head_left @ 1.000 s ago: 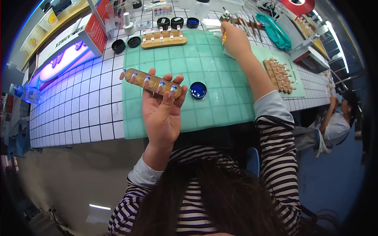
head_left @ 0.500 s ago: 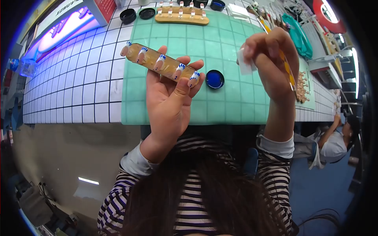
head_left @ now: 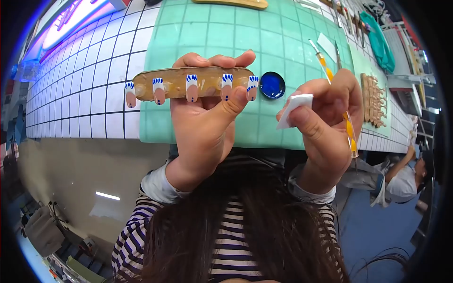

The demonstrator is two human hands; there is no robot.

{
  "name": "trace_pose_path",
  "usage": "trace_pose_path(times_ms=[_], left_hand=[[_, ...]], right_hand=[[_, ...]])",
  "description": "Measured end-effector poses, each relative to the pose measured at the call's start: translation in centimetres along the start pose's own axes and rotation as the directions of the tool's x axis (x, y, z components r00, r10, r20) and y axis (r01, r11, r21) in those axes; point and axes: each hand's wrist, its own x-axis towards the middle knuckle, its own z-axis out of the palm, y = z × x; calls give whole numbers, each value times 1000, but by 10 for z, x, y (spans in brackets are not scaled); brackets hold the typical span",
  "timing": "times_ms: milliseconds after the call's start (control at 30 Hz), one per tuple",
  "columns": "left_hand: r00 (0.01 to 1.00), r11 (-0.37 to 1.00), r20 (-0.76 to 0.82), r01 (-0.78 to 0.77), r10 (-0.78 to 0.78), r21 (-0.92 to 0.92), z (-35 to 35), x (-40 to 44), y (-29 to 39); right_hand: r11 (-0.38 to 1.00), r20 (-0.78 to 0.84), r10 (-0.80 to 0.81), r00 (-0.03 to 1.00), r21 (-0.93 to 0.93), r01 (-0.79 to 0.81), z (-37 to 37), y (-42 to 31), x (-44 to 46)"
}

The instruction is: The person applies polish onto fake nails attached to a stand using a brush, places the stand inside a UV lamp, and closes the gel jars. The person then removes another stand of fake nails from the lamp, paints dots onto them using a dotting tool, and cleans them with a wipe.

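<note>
My left hand [head_left: 203, 125] holds a wooden nail display bar [head_left: 207, 88] level, thumb in front and fingers behind. Several false nails [head_left: 191, 88] stand along it, with white tips, blue petal-like strokes and small blue dots. Between the thumb and fingers of my right hand [head_left: 328, 134] is a folded white wipe [head_left: 293, 111]. A dotting tool [head_left: 349, 131] with a yellow spiral handle and thin metal ends also rests in that hand, slanting behind the fingers. Just right of the bar, a small pot of blue paint [head_left: 272, 86] sits between the hands.
A green mat [head_left: 250, 33] covers part of the white tiled table [head_left: 89, 104]. Another wooden bar [head_left: 231, 2] lies at the far edge. A glowing lamp [head_left: 71, 21] stands upper left. Nail pieces [head_left: 373, 101] and thin tools [head_left: 338, 52] lie right. Another person [head_left: 403, 181] sits at far right.
The display bar has turned from slanted to level, nails facing me. My right hand has come lower with the wipe and dotting tool. The view has shifted closer.
</note>
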Motion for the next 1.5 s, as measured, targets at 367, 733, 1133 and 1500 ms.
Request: trace_pose_path(times_ms=[367, 733, 1133, 1500], left_hand=[[996, 997, -66, -67, 65, -32, 5, 2, -2], [992, 993, 66, -113, 110, 45, -1, 1, -4], [998, 998, 4, -64, 64, 17, 3, 1, -2], [999, 999, -33, -39, 40, 38, 4, 1, -1]], right_hand=[[995, -17, 68, 998, 71, -67, 12, 12, -1], [978, -36, 141, 989, 160, -134, 12, 16, 5], [958, 19, 210, 978, 194, -209, 7, 16, -5], [950, -54, -260, 964, -192, 245, -1, 15, -3]])
